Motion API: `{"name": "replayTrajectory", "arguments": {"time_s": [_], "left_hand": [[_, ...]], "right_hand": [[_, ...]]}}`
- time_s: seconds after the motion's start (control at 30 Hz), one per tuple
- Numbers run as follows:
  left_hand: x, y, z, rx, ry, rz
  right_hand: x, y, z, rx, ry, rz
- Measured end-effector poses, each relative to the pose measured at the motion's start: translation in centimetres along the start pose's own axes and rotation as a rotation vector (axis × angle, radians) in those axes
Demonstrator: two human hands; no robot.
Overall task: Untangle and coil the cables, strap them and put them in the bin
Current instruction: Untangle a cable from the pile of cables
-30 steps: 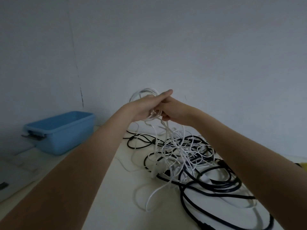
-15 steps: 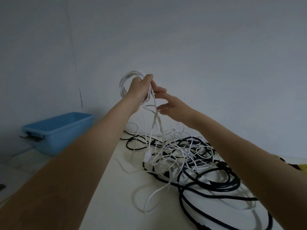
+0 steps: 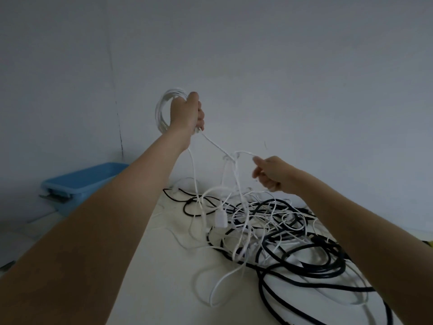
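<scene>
Black cables and white cable lay knotted together on the table, and a hard pull risked cinching the snag hanging between the hands. The right hand pinched a white strand beside that snag, fingers curled. The left hand, raised higher, was closed tight round a white coil. The bin waited beyond, at the wall.

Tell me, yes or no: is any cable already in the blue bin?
No: the blue bin shows no cable over its rim, while the white coil is in the left hand and the tangle lies on the table.
</scene>
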State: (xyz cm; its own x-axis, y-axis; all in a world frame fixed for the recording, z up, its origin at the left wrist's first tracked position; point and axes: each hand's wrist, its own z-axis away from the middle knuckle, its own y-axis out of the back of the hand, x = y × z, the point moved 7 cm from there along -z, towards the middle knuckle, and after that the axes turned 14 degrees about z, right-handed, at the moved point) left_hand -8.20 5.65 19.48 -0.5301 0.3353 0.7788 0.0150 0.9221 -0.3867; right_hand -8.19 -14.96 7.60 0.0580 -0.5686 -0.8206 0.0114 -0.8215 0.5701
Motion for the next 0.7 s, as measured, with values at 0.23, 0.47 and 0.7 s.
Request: {"name": "replayTrajectory", "arguments": {"time_s": [0.23, 0.47, 0.7], "left_hand": [[-3.4, -0.6, 2.8, -0.497, 0.186, -0.936], [-7.6, -2.4, 5.8, -0.686, 0.337, -0.742], [-9.0, -2.9, 6.5, -0.631, 0.382, -0.654]], "right_hand": [[0.4, 4.0, -0.5, 0.186, -0.166, -0.552], [-7.4, 1.7, 0.6, 0.032, 0.083, -0.479], [-9.8, 1.6, 1.6, -0.044, 0.125, -0.598]]}}
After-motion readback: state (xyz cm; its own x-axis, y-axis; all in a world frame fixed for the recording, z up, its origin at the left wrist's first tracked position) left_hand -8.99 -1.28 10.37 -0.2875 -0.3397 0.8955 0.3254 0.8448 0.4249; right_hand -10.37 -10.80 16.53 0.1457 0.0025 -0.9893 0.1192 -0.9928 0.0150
